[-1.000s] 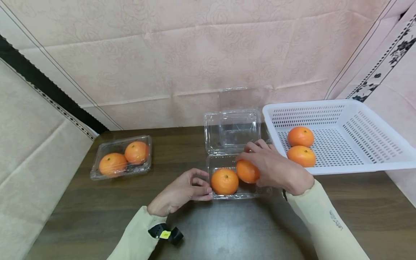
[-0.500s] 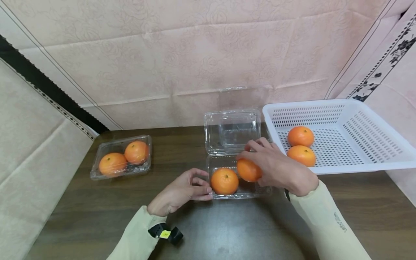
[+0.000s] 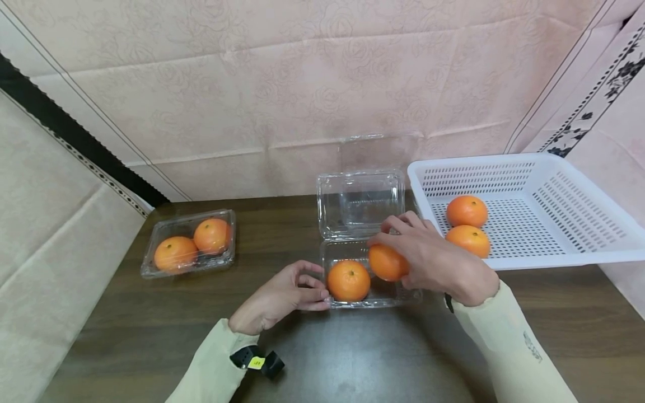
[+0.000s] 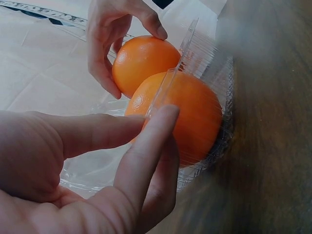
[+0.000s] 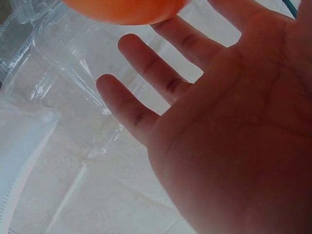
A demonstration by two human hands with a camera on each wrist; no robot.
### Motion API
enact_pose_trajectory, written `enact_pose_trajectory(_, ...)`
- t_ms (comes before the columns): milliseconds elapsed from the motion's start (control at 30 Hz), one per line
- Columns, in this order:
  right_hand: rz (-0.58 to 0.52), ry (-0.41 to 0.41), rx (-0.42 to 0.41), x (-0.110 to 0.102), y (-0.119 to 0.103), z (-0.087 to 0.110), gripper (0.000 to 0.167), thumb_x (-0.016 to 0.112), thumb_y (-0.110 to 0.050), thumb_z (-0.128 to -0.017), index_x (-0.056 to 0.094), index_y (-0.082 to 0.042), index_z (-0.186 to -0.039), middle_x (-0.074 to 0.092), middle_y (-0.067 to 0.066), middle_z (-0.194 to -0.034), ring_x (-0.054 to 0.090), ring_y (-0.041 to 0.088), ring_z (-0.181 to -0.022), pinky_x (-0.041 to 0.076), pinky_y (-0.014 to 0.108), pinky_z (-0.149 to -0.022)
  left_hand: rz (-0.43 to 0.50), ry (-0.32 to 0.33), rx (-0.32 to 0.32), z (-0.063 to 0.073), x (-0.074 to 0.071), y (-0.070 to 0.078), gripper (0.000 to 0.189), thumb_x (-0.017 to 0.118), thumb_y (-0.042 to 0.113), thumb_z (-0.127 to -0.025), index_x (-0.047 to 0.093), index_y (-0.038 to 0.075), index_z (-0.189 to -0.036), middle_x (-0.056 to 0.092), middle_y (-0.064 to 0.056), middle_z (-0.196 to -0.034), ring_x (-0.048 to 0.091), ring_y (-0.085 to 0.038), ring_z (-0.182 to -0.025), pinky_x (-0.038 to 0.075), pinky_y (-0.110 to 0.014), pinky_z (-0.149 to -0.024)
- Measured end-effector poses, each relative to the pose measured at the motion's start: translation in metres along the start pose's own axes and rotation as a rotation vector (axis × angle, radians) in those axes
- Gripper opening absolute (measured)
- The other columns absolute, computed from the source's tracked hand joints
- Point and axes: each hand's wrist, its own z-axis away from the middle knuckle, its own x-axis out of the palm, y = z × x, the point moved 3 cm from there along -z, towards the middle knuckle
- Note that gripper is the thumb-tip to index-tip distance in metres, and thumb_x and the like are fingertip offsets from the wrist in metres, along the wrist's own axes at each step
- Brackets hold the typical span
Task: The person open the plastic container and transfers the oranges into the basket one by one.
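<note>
A clear plastic clamshell box (image 3: 383,304) stands on the table with its lid (image 3: 359,193) raised at the back. One orange (image 3: 349,281) sits in its left half. My left hand (image 3: 284,295) pinches the box's left rim between thumb and index finger, as the left wrist view shows. From above, my right hand (image 3: 428,258) grips a second orange (image 3: 386,263) over the right half of the box, beside the first one. In the right wrist view the lower edge of the held orange (image 5: 131,12) shows at the fingertips, and the other fingers are spread.
A white perforated basket (image 3: 569,260) stands to the right with two oranges (image 3: 467,211) at its left end. On the left lies a closed clear box (image 3: 151,268) with two oranges inside. Pink patterned cloth (image 3: 282,101) hangs behind the wooden table (image 3: 151,336).
My right hand and the orange in it have shifted very slightly to the right over the box. The left hand keeps its place at the rim.
</note>
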Motion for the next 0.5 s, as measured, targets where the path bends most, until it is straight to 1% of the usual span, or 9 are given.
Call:
enact_pose_trajectory(133,0.010,0.005,-0.007,-0.0006,-0.0010,0.0005,0.081,0.093,0.000,-0.060,0.065,-0.029,-0.130,0.057,-0.003,-0.127,0.041,0.026,-0.125,0.045,0.045,-0.095,0.004,-0.001,0.003,0.0001,-0.0001,-0.0003,0.052,0.062,-0.008,-0.096,0.038,-0.003,-0.143,0.059,-0.014,-0.106,0.073,-0.018,-0.090,0.064,-0.036,-0.090)
enact_pose_trajectory(367,0.017,0.009,0.000,-0.0033,-0.0012,0.0028,0.082,0.094,-0.002,-0.061,0.064,-0.031,-0.131,0.056,-0.003,-0.127,0.041,0.026,-0.124,0.049,0.048,-0.094,0.003,-0.004,0.006,0.0003,0.0001,0.0002,0.053,0.061,-0.009,-0.096,0.038,-0.003,-0.143,0.059,-0.014,-0.106,0.073,-0.018,-0.089,0.064,-0.036,-0.090)
enact_pose_trajectory(500,0.018,0.015,0.000,-0.0053,-0.0008,0.0042,0.081,0.094,-0.003,-0.060,0.064,-0.032,-0.131,0.056,-0.004,-0.128,0.041,0.026,-0.125,0.048,0.048,-0.094,0.001,-0.004,0.005,0.0006,0.0003,0.0007,0.052,0.061,-0.009,-0.096,0.038,-0.003,-0.143,0.059,-0.013,-0.106,0.073,-0.018,-0.089,0.064,-0.036,-0.090)
